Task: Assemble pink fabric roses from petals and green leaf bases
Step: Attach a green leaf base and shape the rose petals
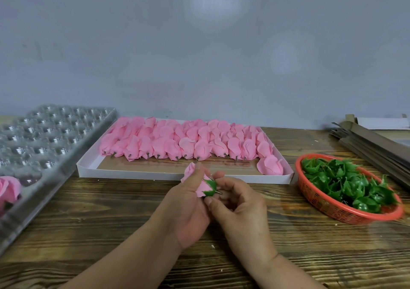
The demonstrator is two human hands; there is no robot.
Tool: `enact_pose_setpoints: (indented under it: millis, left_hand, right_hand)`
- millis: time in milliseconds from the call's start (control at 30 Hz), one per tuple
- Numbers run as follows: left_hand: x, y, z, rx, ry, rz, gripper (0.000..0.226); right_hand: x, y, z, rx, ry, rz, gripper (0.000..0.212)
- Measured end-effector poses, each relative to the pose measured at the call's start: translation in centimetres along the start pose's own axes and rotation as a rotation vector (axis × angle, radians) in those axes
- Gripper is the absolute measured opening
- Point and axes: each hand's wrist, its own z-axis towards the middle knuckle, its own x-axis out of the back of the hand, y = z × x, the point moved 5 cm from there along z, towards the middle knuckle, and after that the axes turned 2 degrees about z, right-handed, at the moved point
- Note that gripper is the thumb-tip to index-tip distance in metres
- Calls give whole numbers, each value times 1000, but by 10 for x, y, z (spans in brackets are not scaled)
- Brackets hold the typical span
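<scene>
My left hand (pixel 188 202) grips a pink fabric rose (pixel 203 188) in front of the white tray, its petals poking out above my fingers. A green leaf base (pixel 210 186) sits on the rose's stem end, and my right hand (pixel 238 202) pinches it there with thumb and fingertips. A short stem pin sticks out of the leaf base toward my right hand. Rows of pink petal buds (pixel 177 142) lie in the shallow white tray (pixel 88 166). Loose green leaf bases (pixel 346 184) fill the red basket (pixel 332 211) at right.
A clear plastic blister tray (pixel 44 138) with round cells lies at left, with a finished pink rose (pixel 8 189) at its near end. Flat brown cardboard pieces (pixel 372 140) are stacked at back right. The wooden table (pixel 111 222) runs to a grey wall.
</scene>
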Motion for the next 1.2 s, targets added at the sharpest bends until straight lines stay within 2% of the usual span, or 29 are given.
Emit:
enact_pose_setpoints:
  millis: [200,333,433,567,800,967,1100,1200]
  left_hand:
    - [0,-7,-2,64,-30,-15,42]
    - [0,-12,-3,126,-34,-31,52]
    - [-2,-11,-4,160,-75,-24,58]
    - [-3,1,-4,137,-77,-51,43]
    - [-3,-6,-4,122,-65,-94,34]
    - [-3,-5,-3,115,-115,-71,31]
    - [0,-3,0,159,-87,-80,52]
    - [2,-4,1,156,-87,-88,42]
  right_hand:
    - [-1,-4,-1,121,-14,-97,53]
    - [0,-10,-1,253,-36,-176,31]
    - [2,-15,-1,312,-8,-188,29]
    - [2,-12,-2,229,-57,-49,37]
    - [8,-14,0,418,44,-256,18]
    - [5,-22,-3,543,44,-360,34]
    - [-2,-28,-8,730,2,-608,28]
    - [-2,-28,-9,761,-2,-686,29]
